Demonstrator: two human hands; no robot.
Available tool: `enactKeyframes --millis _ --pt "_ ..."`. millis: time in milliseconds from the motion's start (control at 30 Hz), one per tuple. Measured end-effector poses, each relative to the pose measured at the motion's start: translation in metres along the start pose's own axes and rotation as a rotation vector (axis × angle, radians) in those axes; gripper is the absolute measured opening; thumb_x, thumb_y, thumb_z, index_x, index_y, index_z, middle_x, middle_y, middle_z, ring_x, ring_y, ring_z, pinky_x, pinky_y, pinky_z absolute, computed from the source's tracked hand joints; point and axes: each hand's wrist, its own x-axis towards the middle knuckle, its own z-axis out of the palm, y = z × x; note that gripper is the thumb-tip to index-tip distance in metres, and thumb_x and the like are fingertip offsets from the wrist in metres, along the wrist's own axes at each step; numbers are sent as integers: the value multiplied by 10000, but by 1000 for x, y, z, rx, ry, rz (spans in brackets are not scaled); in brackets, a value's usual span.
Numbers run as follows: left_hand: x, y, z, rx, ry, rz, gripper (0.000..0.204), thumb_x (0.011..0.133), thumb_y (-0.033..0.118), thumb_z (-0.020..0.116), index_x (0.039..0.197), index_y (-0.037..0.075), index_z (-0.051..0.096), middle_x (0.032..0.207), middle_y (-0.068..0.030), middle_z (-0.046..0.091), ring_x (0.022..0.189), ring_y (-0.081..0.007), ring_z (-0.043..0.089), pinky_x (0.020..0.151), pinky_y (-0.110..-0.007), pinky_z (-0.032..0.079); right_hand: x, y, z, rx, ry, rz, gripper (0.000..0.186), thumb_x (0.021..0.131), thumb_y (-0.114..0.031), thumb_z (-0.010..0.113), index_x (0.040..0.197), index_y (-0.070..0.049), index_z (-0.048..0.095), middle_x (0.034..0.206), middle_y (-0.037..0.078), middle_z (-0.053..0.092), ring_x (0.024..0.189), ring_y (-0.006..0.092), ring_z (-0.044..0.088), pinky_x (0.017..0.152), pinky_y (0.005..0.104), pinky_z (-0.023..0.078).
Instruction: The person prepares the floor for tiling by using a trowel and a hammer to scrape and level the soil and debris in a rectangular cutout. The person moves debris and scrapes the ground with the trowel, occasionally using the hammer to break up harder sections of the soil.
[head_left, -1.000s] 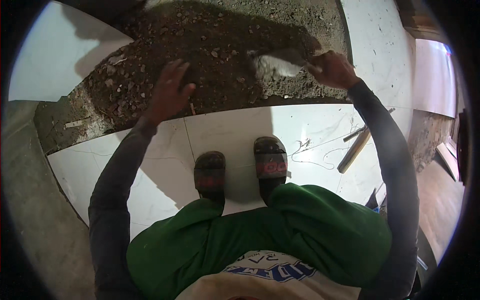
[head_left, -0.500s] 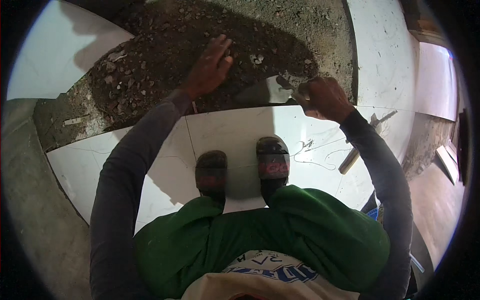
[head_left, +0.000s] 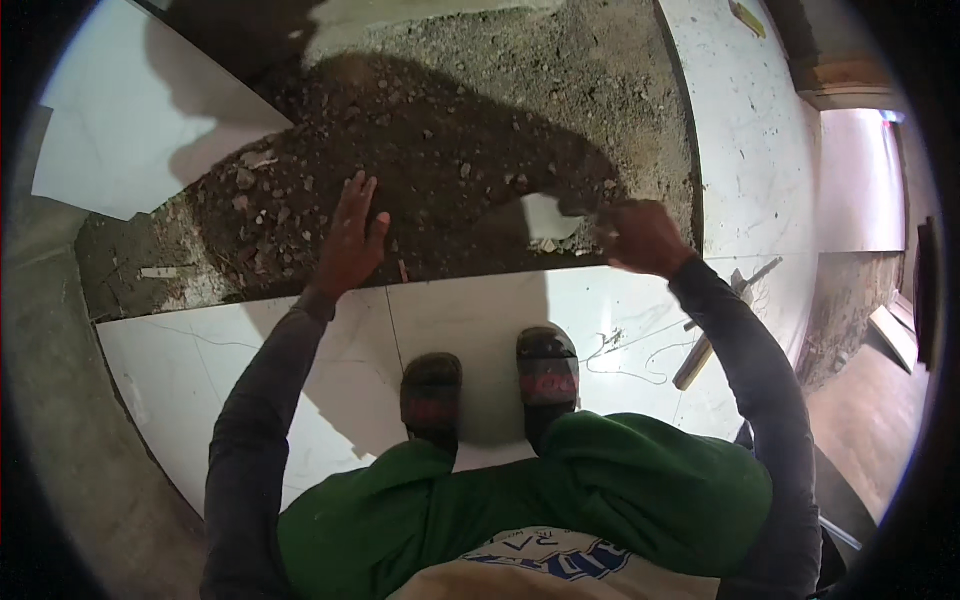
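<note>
My left hand [head_left: 350, 235], fingers stretched out and empty, is at the dark bed of damp soil and gravel [head_left: 435, 150], just beyond the laid white tiles [head_left: 450, 305]; whether it touches the soil I cannot tell. In my right hand [head_left: 645, 235], fingers curled round the handle, is a metal trowel [head_left: 548, 216], its pale blade low over the gravel beside the tile edge. The blade's far end is lost in shadow.
A large white tile [head_left: 150, 110] lies at upper left, with tiling [head_left: 730, 120] along the right. A wooden piece with a tool [head_left: 700, 355] lies on the tiles right of my feet. Bare concrete [head_left: 100, 450] borders the left, loose boards [head_left: 890, 335] the far right.
The trowel has come nearer the tile edge. My left hand reached forward and right, then drew back to the left. My view has shifted slightly, showing more of the far gravel.
</note>
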Motion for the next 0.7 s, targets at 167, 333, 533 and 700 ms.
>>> enactKeyframes --millis 167,333,533,700 --pt "28 -5 9 9 62 10 627 1138 325 539 1679 68 354 1764 -226 256 1644 -456 200 1304 -575 294 -4 20 -48 15 219 344 221 1009 -304 685 1052 -101 762 889 192 778 815 414 759 749 527 614" --pt "62 8 26 9 33 31 629 1144 347 525 1679 65 351 1764 -237 244 1636 -475 203 1301 -604 287 42 -33 -14 188 44 216 263 1054 -359 642 1083 -119 744 894 207 764 787 396 756 688 511 597" --pt "81 -9 50 213 188 79 640 1149 389 495 1694 97 331 1780 -197 212 1640 -454 197 1307 -650 252 74 27 -67 4 399 147 253 1042 -282 655 1135 -60 733 964 211 763 716 380 741 662 501 610" --pt "78 -4 61 300 245 52 632 1147 398 472 1699 122 335 1780 -158 234 1644 -424 208 1313 -644 246 157 72 -103 -355 518 40 305 972 -215 695 1264 -129 710 1148 165 675 986 368 724 773 490 626"
